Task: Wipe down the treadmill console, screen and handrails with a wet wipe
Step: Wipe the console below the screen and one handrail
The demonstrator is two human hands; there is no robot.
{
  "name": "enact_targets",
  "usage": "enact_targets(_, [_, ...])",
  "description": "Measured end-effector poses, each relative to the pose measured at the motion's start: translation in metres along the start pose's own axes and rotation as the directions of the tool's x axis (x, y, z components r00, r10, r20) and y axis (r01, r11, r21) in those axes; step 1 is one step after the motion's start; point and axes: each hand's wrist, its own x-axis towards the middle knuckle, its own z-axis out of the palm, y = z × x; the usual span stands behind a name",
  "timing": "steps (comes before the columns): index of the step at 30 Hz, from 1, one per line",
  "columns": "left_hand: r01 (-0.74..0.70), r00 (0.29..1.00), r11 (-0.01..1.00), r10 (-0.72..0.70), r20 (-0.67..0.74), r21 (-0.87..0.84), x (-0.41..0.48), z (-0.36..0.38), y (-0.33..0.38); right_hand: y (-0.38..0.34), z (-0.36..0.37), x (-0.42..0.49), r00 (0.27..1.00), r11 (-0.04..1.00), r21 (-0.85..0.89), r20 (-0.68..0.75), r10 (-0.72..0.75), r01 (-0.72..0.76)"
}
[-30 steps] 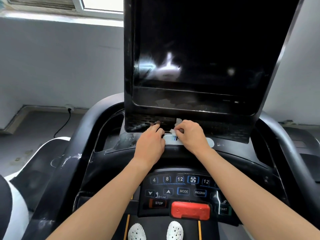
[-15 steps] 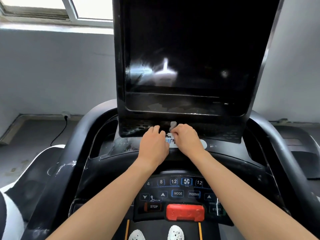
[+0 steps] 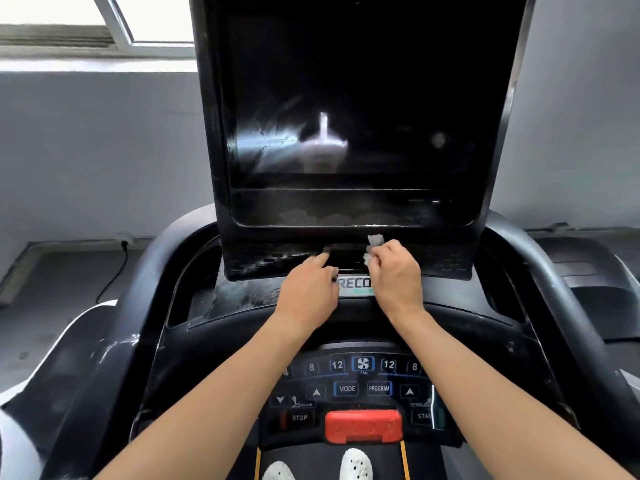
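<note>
While the toes of two white shoes (image 3: 356,464) and the red safety key (image 3: 363,426) sit nearest at the bottom of the view, with the button panel (image 3: 346,388) just above them and right under both bare forearms, where a careless elbow could press something, the work is further up the treadmill console (image 3: 242,299). The left hand (image 3: 308,289) lies there beside the silver logo plate (image 3: 353,283), its index finger stretched forward to touch the dark recess under the screen and its other fingers curled under; it holds nothing that shows. The right hand (image 3: 394,275) is bunched around the wet wipe (image 3: 374,242), pinching it so that a crumpled white tuft stands out above the knuckles, right against the vented strip (image 3: 277,259) at the foot of the screen housing. The wipe looks light, limp and damp — likely to fold and drag rather than glide, so it is best spread flat under several fingertips, not worked as a wad, and on the ribbed vents it could snag or shed. Beyond, the dark screen (image 3: 346,98) rises steeply, streaked and reflective; it probably wants gentle, even pressure. The curved black handrails — left (image 3: 152,265) and right (image 3: 568,292) — flank the console, the left one scuffed pale lower down. Farthest off, a power cable (image 3: 116,271) trails along the floor by the grey wall, and a window (image 3: 162,19) sits at the top left
</note>
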Motion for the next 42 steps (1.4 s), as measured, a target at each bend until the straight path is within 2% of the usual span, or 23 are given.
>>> enact_targets(4, [0.018,1.0,1.0,-0.018,0.01,-0.01,0.001,0.0,-0.001,0.003,-0.003,0.007,0.994,0.999,0.022,-0.106,0.036,-0.033])
enact_targets(7, [0.022,1.0,1.0,-0.022,0.007,-0.008,0.003,0.003,-0.001,0.003,0.003,0.007,0.998,0.999,0.014,-0.042,0.037,-0.036])
enact_targets(12, [0.037,0.999,0.999,-0.037,0.004,0.032,0.006,0.004,0.0,-0.014,0.008,0.015,0.978,0.988,0.058,0.142,-0.153,0.146])
enact_targets(15, [0.039,0.999,0.997,-0.04,0.015,0.063,0.007,0.002,0.002,-0.012,0.006,0.021,0.97,0.985,0.027,0.172,-0.17,0.168])
enact_targets(17, [0.035,0.999,0.997,-0.036,0.019,0.074,0.007,0.0,0.003,0.0,0.001,0.019,0.985,0.994,0.025,0.132,-0.108,0.106])
enact_targets(19, [0.031,0.999,0.997,-0.032,0.016,0.066,0.006,0.0,0.003,0.019,-0.007,0.015,0.998,1.0,0.019,0.067,0.019,-0.021])
enact_targets(22, [0.043,0.999,0.997,-0.044,0.009,0.063,0.006,0.0,0.004,0.042,-0.018,0.013,0.969,0.969,0.029,-0.007,0.247,-0.247])
enact_targets(24, [0.05,0.999,0.997,-0.05,-0.004,0.061,0.006,0.0,0.005,0.043,-0.021,0.013,0.955,0.954,0.048,-0.006,0.296,-0.295])
enact_targets(26, [0.049,0.999,0.997,-0.049,-0.007,0.056,0.006,-0.001,0.006,0.036,-0.018,0.014,0.966,0.964,0.062,0.016,0.26,-0.26])
enact_targets(30, [0.05,0.999,0.997,-0.05,-0.003,0.065,0.007,-0.001,0.008,0.012,-0.007,0.015,0.99,0.993,0.087,0.123,0.071,-0.082])
enact_targets(33, [0.058,0.998,0.994,-0.058,-0.002,0.097,0.008,0.0,0.011,0.001,-0.005,0.017,0.976,0.994,0.084,0.2,-0.081,0.065])
enact_targets(35, [0.06,0.998,0.992,-0.061,0.002,0.114,0.008,-0.001,0.013,0.005,-0.008,0.019,0.971,0.993,0.074,0.215,-0.105,0.091])
enact_targets(37, [0.064,0.998,0.992,-0.065,0.003,0.109,0.008,-0.002,0.013,0.019,-0.013,0.02,0.979,0.998,0.053,0.196,-0.054,0.044])
enact_targets(40, [0.08,0.997,0.994,-0.079,-0.01,0.077,0.006,-0.002,0.014,0.039,-0.021,0.018,0.982,0.991,0.035,0.139,0.125,-0.131])
enact_targets(42, [0.082,0.997,0.994,-0.08,-0.018,0.073,0.006,0.0,0.015,0.043,-0.022,0.018,0.974,0.981,0.026,0.129,0.186,-0.191])
